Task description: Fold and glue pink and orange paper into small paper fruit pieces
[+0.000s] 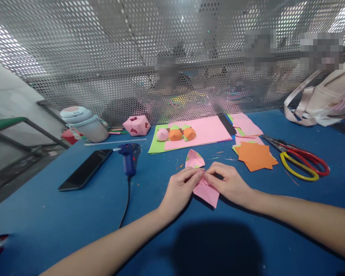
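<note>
A partly folded sheet of pink paper [207, 194] is pinched between my left hand [180, 188] and my right hand [229, 181], just above the blue table. Thumbs and fingertips of both hands meet at its upper part, and its lower flap hangs toward me. Just beyond my fingertips stands a folded pink paper piece [193, 158] with a bit of green at its base. The exact folds under my fingers are hidden.
Left of my hands lie a blue glue gun [129, 159], its cord and a phone [86, 170]. Behind are paper sheets [209, 130] bearing small folded pieces [176, 134], a pink paper ball [137, 125] and a bottle [86, 124]. Orange squares [254, 155] and scissors [300, 159] lie right.
</note>
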The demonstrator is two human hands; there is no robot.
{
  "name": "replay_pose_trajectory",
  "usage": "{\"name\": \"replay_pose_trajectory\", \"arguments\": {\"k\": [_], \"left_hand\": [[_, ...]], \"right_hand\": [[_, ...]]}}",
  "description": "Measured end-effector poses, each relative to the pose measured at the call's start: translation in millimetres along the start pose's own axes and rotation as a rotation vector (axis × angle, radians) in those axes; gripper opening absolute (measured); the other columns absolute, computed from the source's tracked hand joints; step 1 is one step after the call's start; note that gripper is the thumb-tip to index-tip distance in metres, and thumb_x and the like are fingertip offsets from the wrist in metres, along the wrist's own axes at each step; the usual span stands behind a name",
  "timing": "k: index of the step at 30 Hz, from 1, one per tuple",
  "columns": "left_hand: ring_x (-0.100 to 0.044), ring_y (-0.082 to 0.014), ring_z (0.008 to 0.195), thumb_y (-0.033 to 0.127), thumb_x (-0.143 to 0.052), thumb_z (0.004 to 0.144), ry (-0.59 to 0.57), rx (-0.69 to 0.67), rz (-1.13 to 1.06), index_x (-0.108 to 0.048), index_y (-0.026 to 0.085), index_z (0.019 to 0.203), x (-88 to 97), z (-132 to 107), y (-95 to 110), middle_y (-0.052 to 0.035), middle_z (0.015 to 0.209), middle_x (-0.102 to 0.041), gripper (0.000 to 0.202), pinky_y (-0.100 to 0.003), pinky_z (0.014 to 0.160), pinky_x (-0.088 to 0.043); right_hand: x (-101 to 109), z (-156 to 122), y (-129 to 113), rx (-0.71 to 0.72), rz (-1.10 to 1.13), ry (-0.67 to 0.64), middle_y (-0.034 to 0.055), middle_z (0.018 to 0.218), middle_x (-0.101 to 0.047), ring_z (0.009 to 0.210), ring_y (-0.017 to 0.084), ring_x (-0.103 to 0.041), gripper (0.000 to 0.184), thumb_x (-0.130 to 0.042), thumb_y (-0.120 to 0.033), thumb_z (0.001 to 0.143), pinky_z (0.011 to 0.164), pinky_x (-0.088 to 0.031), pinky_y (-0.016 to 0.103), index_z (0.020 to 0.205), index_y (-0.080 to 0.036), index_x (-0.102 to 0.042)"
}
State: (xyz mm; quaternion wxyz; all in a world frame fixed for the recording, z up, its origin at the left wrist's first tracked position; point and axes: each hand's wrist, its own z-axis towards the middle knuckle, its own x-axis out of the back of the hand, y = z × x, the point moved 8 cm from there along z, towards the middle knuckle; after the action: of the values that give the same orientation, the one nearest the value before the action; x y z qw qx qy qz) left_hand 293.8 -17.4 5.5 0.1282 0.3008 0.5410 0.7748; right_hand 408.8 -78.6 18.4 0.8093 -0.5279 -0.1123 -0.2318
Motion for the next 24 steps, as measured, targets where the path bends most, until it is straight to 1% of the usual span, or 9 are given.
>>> {"name": "replay_pose_trajectory", "arguments": {"k": [3,7,9,12,16,20,24], "left_hand": [[-0.059,-0.0143,0.08,0.032,-0.057,0.085,-0.005,0.035,-0.033,-0.07,0.017,0.084,-0.7,0.8,-1.8,-0.0017,0.085,-0.068,0.02,-0.022,0.073,-0.043],[-0.057,-0.0144,0.077,0.033,-0.057,0.084,0.031,0.076,-0.062,-0.07,0.017,0.083,1.9,2.0,-5.2,-0.0018,0.083,-0.068,0.021,-0.022,0.068,-0.042],[-0.056,-0.0148,0.077,0.034,-0.057,0.084,0.054,0.089,-0.066,-0.07,0.016,0.084,3.9,2.4,-6.6,-0.0023,0.084,-0.068,0.021,-0.023,0.068,-0.042],[-0.057,-0.0152,0.077,0.034,-0.057,0.083,0.07,0.096,-0.043,-0.07,0.016,0.084,6.0,2.6,-7.1,-0.0027,0.084,-0.068,0.022,-0.023,0.067,-0.042],[-0.057,-0.0155,0.076,0.033,-0.057,0.083,0.057,0.088,-0.018,-0.07,0.016,0.084,5.4,2.4,-5.4,-0.0028,0.084,-0.069,0.021,-0.023,0.065,-0.043],[-0.059,-0.0153,0.073,0.034,-0.058,0.082,0.026,0.065,-0.032,-0.07,0.017,0.083,2.2,2.1,-2.7,-0.0031,0.085,-0.069,0.021,-0.023,0.062,-0.044],[-0.059,-0.0147,0.073,0.032,-0.058,0.082,0.02,0.057,-0.037,-0.07,0.017,0.082,1.6,1.7,-1.1,-0.0029,0.083,-0.069,0.02,-0.023,0.063,-0.045]], "right_hand": [[-1.0,-0.7,-2.4,0.017,0.009,-0.027,-0.0001,0.074,-0.056,0.072,0.011,-0.052,0.018,-0.051,-0.022,0.09,0.067,-0.041,0.025,0.075,-0.017,-0.06],[-1.5,-0.2,0.6,-0.024,0.033,-0.087,-0.0014,0.07,-0.048,0.066,0.01,-0.046,0.033,-0.042,-0.026,0.095,0.063,-0.037,0.024,0.065,-0.016,-0.05],[-1.6,0.5,3.1,-0.04,0.031,-0.102,-0.0019,0.069,-0.045,0.064,0.009,-0.044,0.035,-0.041,-0.027,0.095,0.061,-0.036,0.023,0.062,-0.016,-0.047],[-2.8,1.4,4.5,-0.035,0.01,-0.108,-0.0017,0.07,-0.047,0.066,0.01,-0.045,0.031,-0.045,-0.026,0.093,0.062,-0.037,0.023,0.065,-0.016,-0.052],[-2.4,0.9,4.0,-0.026,-0.031,-0.067,-0.0011,0.068,-0.051,0.065,0.01,-0.047,0.026,-0.048,-0.023,0.091,0.061,-0.038,0.024,0.068,-0.016,-0.057],[-1.0,-0.5,2.1,-0.006,-0.05,-0.034,-0.0008,0.067,-0.052,0.064,0.011,-0.048,0.026,-0.048,-0.024,0.091,0.061,-0.039,0.025,0.068,-0.017,-0.058],[-1.5,-0.8,1.4,0.011,-0.062,-0.043,-0.0002,0.069,-0.053,0.066,0.011,-0.049,0.027,-0.047,-0.024,0.092,0.062,-0.04,0.025,0.069,-0.017,-0.059]]}}
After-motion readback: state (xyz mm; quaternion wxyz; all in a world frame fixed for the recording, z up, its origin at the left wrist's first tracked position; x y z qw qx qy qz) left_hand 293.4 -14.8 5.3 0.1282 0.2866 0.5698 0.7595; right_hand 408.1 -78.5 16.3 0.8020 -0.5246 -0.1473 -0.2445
